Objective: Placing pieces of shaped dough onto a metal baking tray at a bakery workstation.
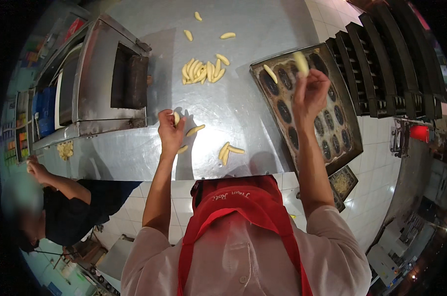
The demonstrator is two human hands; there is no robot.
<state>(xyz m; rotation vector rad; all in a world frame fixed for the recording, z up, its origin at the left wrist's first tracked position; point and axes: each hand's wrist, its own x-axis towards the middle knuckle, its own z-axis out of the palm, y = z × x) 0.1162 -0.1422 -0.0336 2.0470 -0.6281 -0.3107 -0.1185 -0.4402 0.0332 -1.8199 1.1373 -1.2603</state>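
Note:
My right hand (312, 96) is raised over a worn baking tray (351, 129), pinching a pale yellow dough roll (301, 64) at its fingertips; the roll is smeared by motion. Another dough roll (270, 73) lies on the tray near its far left corner. Dark oval marks cover the tray's surface. Over the steel table, my left hand (170, 132) is closed on a second dough roll (176, 118), held between thumb and fingers. Beside that hand lie a curved roll (195, 130) and one partly behind the wrist (182, 149).
A heap of dough rolls (201, 71) sits mid-table, with a few loose ones beyond. Three more (225, 152) lie near the front edge. A steel machine (110, 74) stands at left, with a person in black (75, 207) nearby. Stacked dark trays (381, 64) stand at right.

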